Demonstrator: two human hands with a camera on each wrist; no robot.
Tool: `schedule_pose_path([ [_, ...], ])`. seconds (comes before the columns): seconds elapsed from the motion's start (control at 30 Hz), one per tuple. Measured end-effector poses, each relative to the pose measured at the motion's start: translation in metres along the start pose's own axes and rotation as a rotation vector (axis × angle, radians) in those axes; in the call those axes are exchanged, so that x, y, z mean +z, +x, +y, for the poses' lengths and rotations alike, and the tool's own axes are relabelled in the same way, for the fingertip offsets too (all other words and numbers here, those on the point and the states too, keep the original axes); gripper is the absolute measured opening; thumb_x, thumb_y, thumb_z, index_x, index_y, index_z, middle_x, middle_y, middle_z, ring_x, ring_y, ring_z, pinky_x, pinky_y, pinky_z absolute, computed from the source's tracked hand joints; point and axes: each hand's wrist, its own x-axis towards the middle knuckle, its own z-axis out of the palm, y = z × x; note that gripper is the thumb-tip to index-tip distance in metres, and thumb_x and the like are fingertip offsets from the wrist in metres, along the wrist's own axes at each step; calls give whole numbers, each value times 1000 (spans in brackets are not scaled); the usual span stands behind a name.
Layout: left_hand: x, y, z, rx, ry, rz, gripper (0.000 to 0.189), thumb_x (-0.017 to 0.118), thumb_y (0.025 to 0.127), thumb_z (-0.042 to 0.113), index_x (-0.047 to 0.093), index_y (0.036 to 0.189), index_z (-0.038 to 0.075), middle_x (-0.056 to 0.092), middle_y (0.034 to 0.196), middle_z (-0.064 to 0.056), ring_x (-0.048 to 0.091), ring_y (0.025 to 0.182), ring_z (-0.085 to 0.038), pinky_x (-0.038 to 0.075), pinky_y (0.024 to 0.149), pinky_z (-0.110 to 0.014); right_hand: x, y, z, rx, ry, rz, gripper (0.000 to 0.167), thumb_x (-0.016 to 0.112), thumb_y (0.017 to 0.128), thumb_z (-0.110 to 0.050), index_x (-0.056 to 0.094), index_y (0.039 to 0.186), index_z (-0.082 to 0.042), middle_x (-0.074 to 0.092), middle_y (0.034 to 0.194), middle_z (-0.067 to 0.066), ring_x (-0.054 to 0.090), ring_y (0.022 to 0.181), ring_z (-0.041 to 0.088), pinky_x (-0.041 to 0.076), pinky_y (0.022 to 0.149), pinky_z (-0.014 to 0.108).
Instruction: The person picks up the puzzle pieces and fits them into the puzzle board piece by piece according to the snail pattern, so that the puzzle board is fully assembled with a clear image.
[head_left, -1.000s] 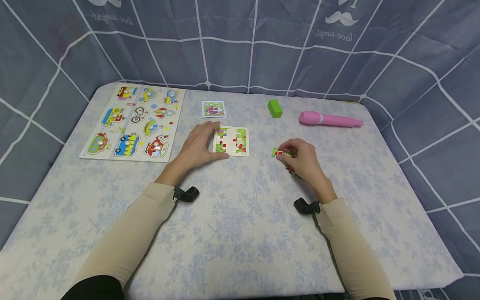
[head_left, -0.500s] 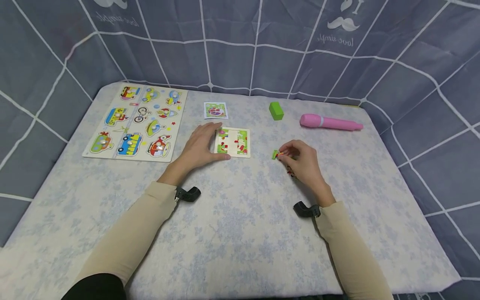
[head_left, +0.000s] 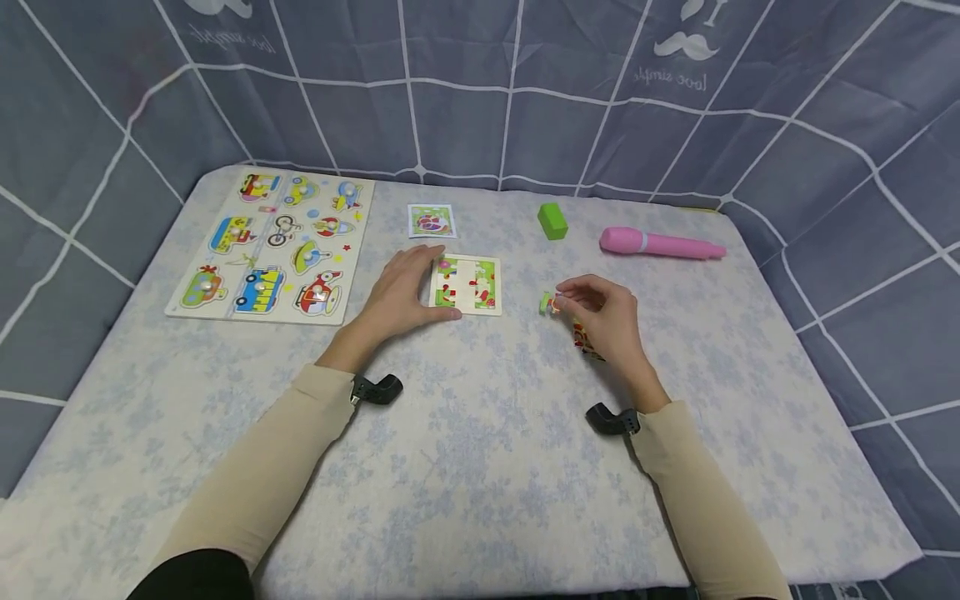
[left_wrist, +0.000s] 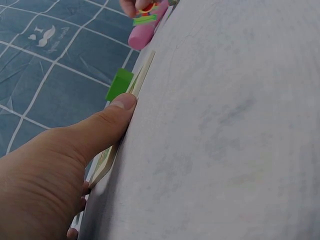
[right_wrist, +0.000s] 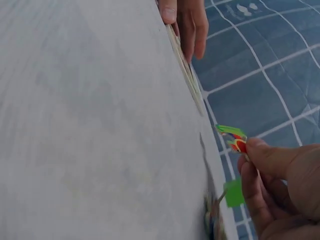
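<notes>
In the head view a small square puzzle tray (head_left: pixel 463 282) lies mid-table, with printed pieces along its two sides and a pale bare strip down the middle. My left hand (head_left: pixel 400 296) spans its left side, thumb at the near corner and fingers at the far one; the thumb (left_wrist: pixel 120 107) presses on the tray edge in the left wrist view. To the right, my right hand (head_left: pixel 603 315) pinches a green and red puzzle piece (right_wrist: pixel 237 140) between thumb and fingertips, held above the cloth. Under that hand lie more colourful puzzle pieces (head_left: pixel 583 337), partly hidden.
A large knob puzzle board (head_left: pixel 283 250) with vehicle pictures lies at the back left. Behind the tray is a small picture card (head_left: pixel 431 221). A green block (head_left: pixel 552 222) and a pink wand-shaped thing (head_left: pixel 662 242) lie at the back right, before a grey-blue grid curtain (head_left: pixel 465 125).
My right hand has turned the pinched puzzle piece and lifted slightly, and more of the pieces below it show. My left hand keeps its place at the tray.
</notes>
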Motion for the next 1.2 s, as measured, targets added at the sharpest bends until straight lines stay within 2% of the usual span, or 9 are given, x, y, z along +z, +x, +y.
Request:
schedule_pose_path([
  [0.17,0,0,-1,4,-3,8,109,93,77,47,36,164,10,37,168,-16,26,160,-34,8,136,-44,20,14,-18,70,0,-36,13,78,96,-9,80,109,-6,79,102,12,74,93,22,58,79,13],
  [0.33,5,0,0,13,-11,9,109,92,78,48,36,163,10,39,167,-16,28,160,-33,8,136,-44,55,34,-35,114,6,-82,13,77,96,-8,80,108,-6,78,101,12,73,93,20,59,80,18],
  [0.57,5,1,0,27,-4,24,109,91,78,51,37,163,11,40,167,-14,28,160,-31,8,136,-44,103,56,-53,66,45,-112,11,75,98,-9,80,107,-6,77,99,12,75,92,22,63,84,30],
  [0.7,3,2,-1,37,-5,39,108,92,77,51,38,162,11,41,166,-13,29,159,-31,9,136,-43,121,62,-57,39,5,-121,10,75,98,-9,80,106,-7,78,98,10,74,90,20,62,82,29],
  [0.87,1,1,-4,43,-8,37,107,92,78,50,39,162,10,42,165,-15,30,159,-32,10,136,-45,129,64,-56,11,-54,-141,8,78,96,-11,81,102,-7,78,96,8,75,87,18,62,78,26],
  [1.07,2,1,-5,47,-3,42,108,91,78,51,38,162,10,41,166,-15,30,159,-32,10,136,-45,128,64,-51,-139,-124,-177,7,81,94,-10,83,98,-5,72,97,10,74,86,21,62,78,30],
  [1.2,4,2,-6,42,6,28,109,91,78,53,37,163,11,41,166,-14,29,159,-31,10,136,-44,128,63,-49,-189,-127,-212,9,80,95,-10,84,100,-4,71,102,11,74,89,22,62,80,32],
])
